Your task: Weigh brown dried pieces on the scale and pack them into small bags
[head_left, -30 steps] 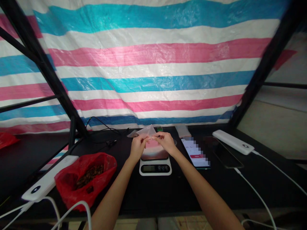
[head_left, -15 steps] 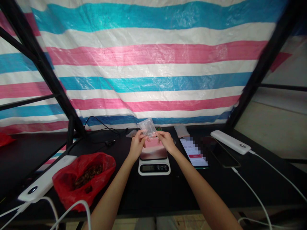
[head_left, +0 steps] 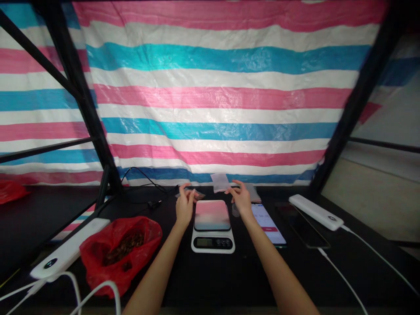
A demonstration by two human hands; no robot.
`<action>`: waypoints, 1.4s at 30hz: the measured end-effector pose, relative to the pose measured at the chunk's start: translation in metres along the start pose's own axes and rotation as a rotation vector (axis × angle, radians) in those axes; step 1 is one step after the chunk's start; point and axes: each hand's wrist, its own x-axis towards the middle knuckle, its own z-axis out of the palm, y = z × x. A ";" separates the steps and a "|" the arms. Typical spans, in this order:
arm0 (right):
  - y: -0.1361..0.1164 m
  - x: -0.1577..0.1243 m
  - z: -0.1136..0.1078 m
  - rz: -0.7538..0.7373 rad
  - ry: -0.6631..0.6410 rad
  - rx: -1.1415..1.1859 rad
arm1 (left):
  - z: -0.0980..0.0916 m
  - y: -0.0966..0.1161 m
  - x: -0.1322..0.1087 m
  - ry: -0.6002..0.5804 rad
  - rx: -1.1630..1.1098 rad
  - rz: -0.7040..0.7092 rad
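Note:
A small clear plastic bag [head_left: 219, 182] is pinched at its lower right corner by my right hand [head_left: 242, 200], which is beyond the scale on the right. My left hand [head_left: 184, 208] is at the scale's far left side, fingers apart and holding nothing that I can see. Just behind its fingertips lies another clear bag [head_left: 200, 195], its contents too blurred to tell. Between my forearms stands a white kitchen scale [head_left: 213, 244] with a shiny, bare weighing plate and a small display. A small round clear object [head_left: 235, 211] sits by my right wrist.
On the left, a red plastic bag [head_left: 95, 249] holds brown beans beside a white power bank [head_left: 72, 249]. A lit phone [head_left: 271, 227], a dark phone [head_left: 308, 227] and another power bank [head_left: 315, 212] lie right. More clear bags [head_left: 253, 193] rest behind; white cables cross both sides.
My hands have moved apart. My left hand has let go of the clear bag, which stays in my right hand and has shifted right. The camera view has tilted up.

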 end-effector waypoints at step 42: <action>-0.019 -0.023 0.027 -0.065 -0.338 0.227 | 0.001 0.006 0.001 -0.025 -0.808 -0.375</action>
